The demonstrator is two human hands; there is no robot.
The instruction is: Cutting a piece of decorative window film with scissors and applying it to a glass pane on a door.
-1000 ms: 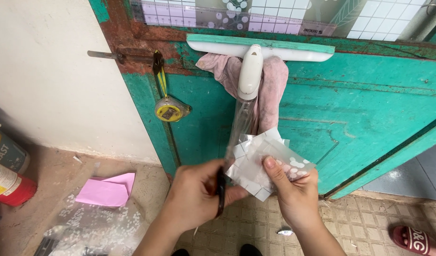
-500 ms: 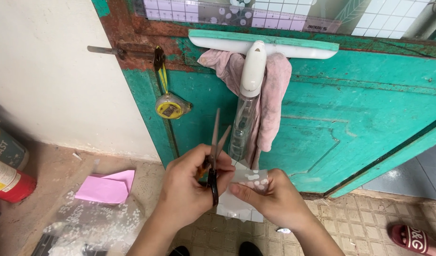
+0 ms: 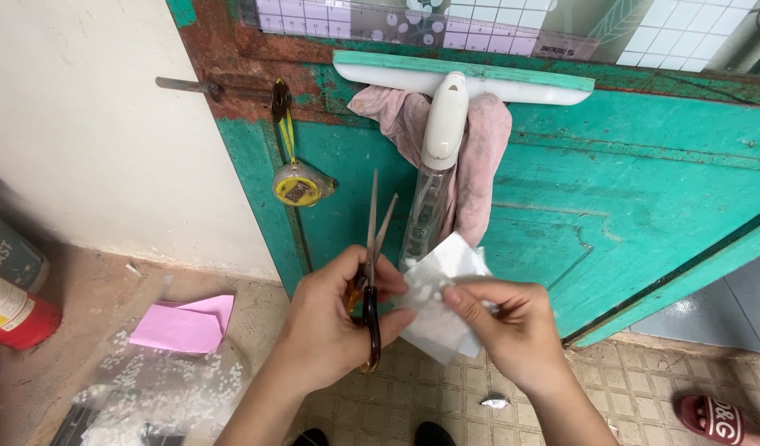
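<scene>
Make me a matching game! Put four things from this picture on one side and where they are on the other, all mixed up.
Things:
1. scissors
2. tape measure
3. pink paper
4. squeegee

Places:
A. lying on the floor
B. hanging by a yellow strap on the door
C. in the left hand
D. hung over the door's edge, on a pink cloth

Pairs: 1-C, 2-B, 3-A, 4-D
</scene>
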